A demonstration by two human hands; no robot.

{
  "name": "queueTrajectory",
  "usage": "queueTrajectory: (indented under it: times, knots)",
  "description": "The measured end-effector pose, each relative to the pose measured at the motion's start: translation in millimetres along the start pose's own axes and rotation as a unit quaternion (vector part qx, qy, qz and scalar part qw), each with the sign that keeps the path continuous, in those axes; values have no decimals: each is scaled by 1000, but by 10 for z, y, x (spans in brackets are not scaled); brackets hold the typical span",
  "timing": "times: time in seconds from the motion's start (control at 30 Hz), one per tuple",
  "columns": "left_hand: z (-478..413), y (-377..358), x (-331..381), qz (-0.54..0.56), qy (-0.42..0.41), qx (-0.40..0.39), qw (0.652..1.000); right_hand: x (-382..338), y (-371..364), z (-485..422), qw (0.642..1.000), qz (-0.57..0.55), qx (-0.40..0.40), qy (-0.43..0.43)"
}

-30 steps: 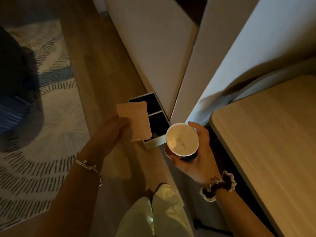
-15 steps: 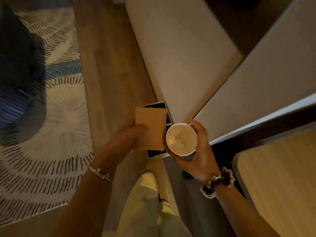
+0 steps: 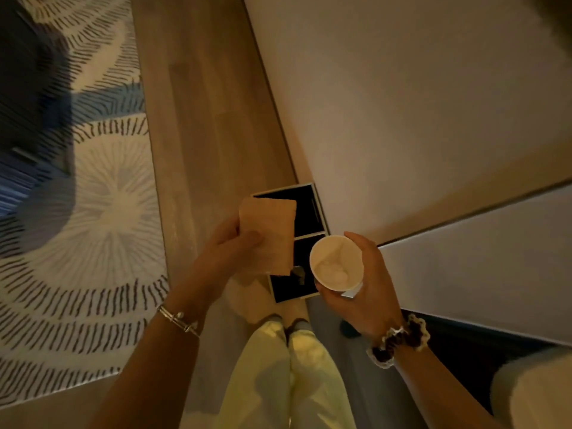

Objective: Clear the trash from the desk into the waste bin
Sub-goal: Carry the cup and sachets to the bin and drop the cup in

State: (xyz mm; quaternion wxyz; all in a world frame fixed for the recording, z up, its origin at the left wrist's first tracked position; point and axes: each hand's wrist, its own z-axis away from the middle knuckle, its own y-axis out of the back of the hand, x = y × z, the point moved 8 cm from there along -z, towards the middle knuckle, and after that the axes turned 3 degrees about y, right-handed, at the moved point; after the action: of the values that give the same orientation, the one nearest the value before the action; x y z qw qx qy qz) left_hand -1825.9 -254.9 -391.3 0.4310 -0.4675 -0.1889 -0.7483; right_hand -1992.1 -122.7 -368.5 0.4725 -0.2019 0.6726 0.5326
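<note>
A white waste bin (image 3: 322, 221) with two dark compartments stands on the wooden floor against a white cabinet. My left hand (image 3: 230, 252) grips a tan paper napkin (image 3: 272, 233) directly above the bin, where it hides part of both compartments. My right hand (image 3: 363, 286) holds a paper cup (image 3: 335, 263) upright at the bin's near right corner; crumpled white paper lies inside the cup. Something small and pale (image 3: 298, 274) shows in the near compartment.
A patterned rug (image 3: 77, 227) covers the floor to the left, with a dark blurred object (image 3: 31, 103) on it. The white cabinet (image 3: 418, 103) rises on the right. A corner of the wooden desk (image 3: 538, 394) shows at the lower right. My legs in pale trousers (image 3: 288, 376) stand just before the bin.
The view has swung down and closer to the bin. Both hands have come over the bin, and the desk has slid almost out of view to the lower right.
</note>
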Motion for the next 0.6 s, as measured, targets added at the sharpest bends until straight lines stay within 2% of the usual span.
queueTrajectory:
  times: [0.13,0.23,0.47,0.6]
  knots:
    - [-414,273,-542,37,7,74,997,785,-313,-69,997,-31,-12,-76]
    - [-751,293,-999,35,7,77,996,1438,-675,-88,992,-24,-8,-124]
    - [-1541,367,-2012,18,26,57,998,2770,-1530,-247,986,59,-48,-146]
    - [-1743,483,-2559,18,54,81,995,3316,-1839,-252,981,93,-71,-156]
